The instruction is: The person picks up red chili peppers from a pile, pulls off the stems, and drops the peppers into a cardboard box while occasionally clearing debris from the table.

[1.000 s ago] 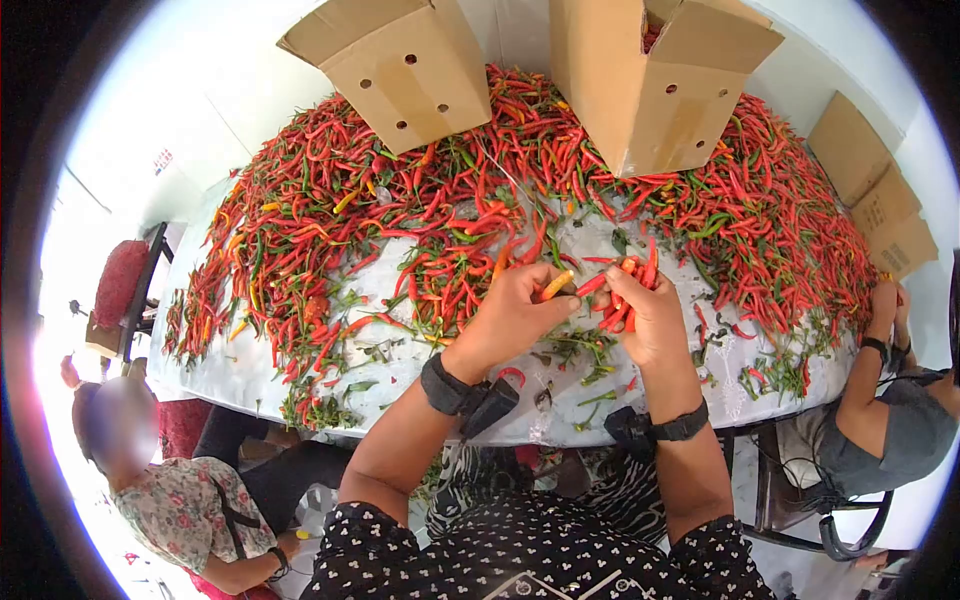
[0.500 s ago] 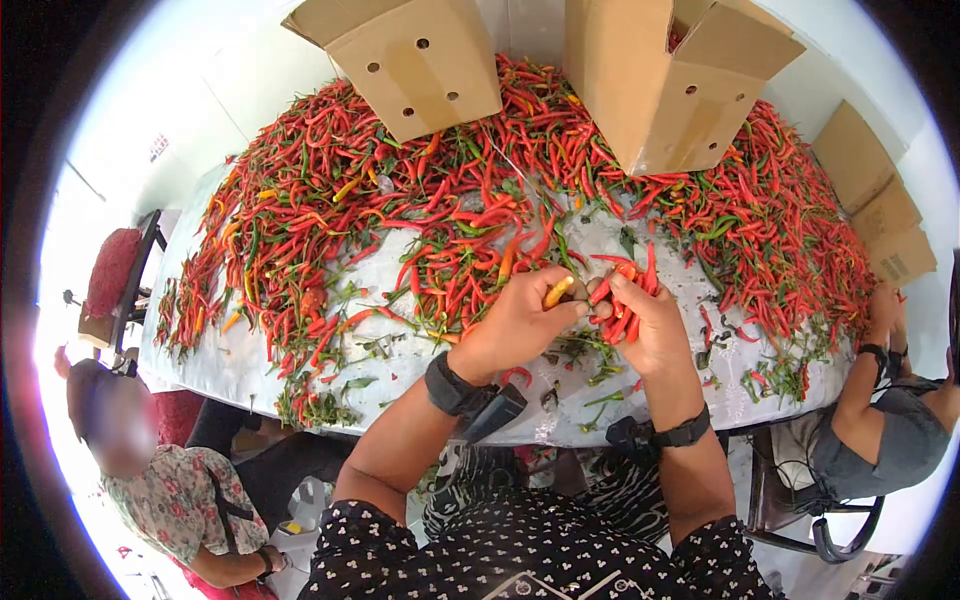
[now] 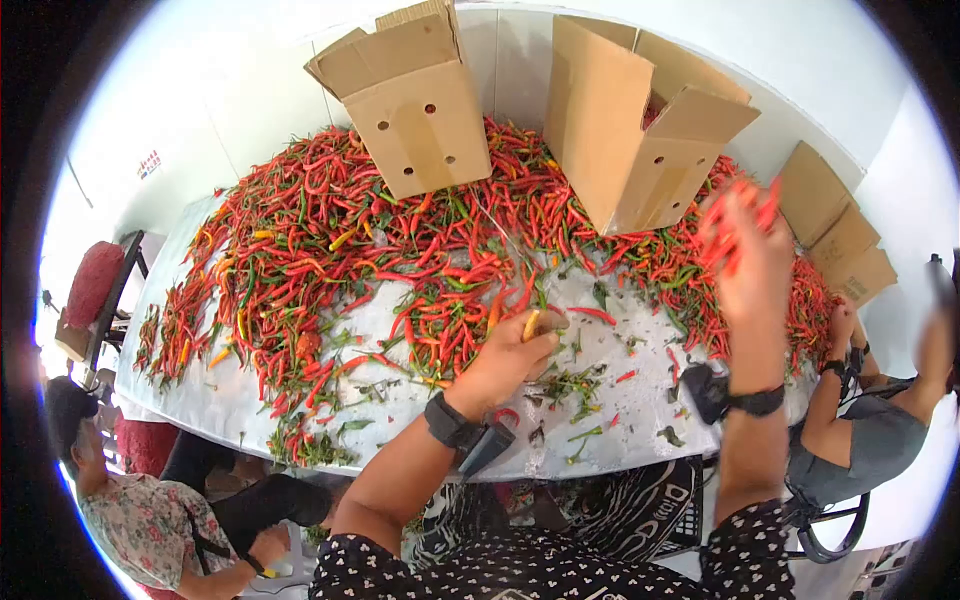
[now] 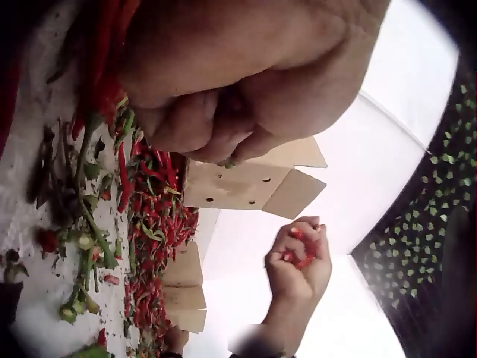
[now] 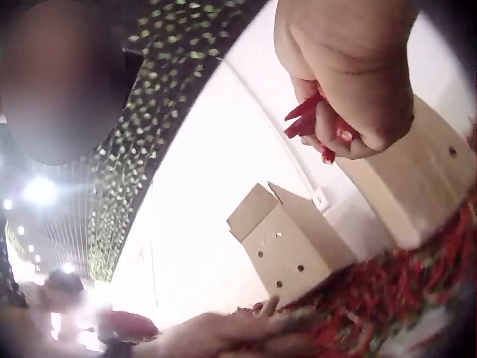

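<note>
Red chillies [image 3: 733, 222], gathered as a bunch, now sit in the curled fingers of the right hand [image 3: 755, 275], which is raised above the table [image 3: 645, 425] at the right side of the scene. Half a second earlier, both hands worked together over the bare middle of the tabletop; at present they are well apart. Position of the right hand: beside the right carton [image 3: 600, 130] in the head view, slightly blurred there; both wrist views confirm the grip, with red tips projecting between the fingers. Whether the hand is level with the carton's opening cannot be told. Position of the left hand [image 3: 508, 362]: low over the table, as before, with thumb and fingers pinching a yellow chilli [image 3: 531, 324]. Loose chillies remain heaped around the pile [image 3: 320, 215] and below the left carton [image 3: 425, 140]; green stems [image 3: 572, 388] lie on the tabletop just beside the left hand. Assessment: the separation suggests that handling between the two hands is paused and that a handful is being carried away from the working spot, probably for transfer. The bunch is not yet released, and the yellow chilli is retained separately from it
</note>
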The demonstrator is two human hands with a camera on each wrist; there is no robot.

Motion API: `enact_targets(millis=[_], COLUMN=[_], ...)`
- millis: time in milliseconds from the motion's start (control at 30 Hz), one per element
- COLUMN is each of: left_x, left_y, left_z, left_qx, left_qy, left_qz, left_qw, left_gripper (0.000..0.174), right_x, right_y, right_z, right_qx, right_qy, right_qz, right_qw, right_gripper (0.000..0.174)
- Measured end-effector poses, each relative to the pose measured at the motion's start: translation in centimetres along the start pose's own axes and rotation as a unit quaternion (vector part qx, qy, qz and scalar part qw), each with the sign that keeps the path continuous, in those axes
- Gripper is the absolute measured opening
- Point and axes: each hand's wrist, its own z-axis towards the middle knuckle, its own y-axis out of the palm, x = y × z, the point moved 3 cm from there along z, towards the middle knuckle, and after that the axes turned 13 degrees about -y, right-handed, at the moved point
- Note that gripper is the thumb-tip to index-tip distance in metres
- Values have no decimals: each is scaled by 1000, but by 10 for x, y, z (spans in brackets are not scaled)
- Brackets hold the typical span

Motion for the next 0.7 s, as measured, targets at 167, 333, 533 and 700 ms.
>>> enact_targets(millis=[167, 333, 533, 700], left_x=[1, 3, 6, 5], left_y=[2, 4, 12, 6], left_z=[-3, -6, -12, -10], left_qx=[-12, -12, -27, -57], left_qy=[-1, -9, -19, -13], left_qz=[12, 21, 11, -40], left_qw=[1000, 1000, 999, 997], left_gripper=[15, 16, 5, 6], right_x=[-57, 2, -39, -35], right_y=[13, 26, 8, -8], right_z=[137, 214, 127, 5], right_qx=[-6, -117, -229, -294], right_qy=[-250, -227, -200, -56], right_qz=[-132, -523, -410, -380], right_qw=[959, 813, 860, 875], right_gripper=[21, 61, 48, 24])
